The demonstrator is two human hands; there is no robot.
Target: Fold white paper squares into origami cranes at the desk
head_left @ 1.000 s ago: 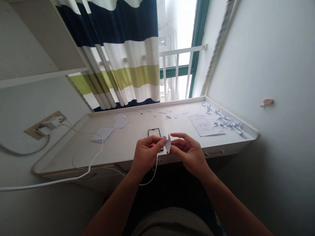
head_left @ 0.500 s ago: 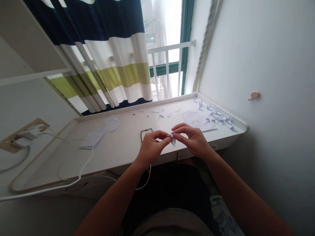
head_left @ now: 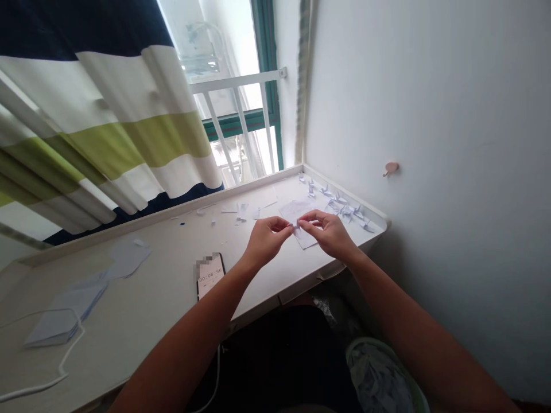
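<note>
I find the left hand [head_left: 267, 238] and right hand [head_left: 329, 234] pinching a small folded paper [head_left: 297, 229] between them, seemingly above the desk [head_left: 170, 246]; I judge this fine shaping, next calling for light, even fingertip pressure.

Matt paper piece [head_left: 297, 229], smooth desktop [head_left: 159, 304], cloth curtain [head_left: 142, 135], smooth matt wall [head_left: 430, 92]

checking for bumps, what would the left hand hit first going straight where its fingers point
Past the folded paper it holds, the left hand would likely meet the right hand first; depth is unclear.
</note>
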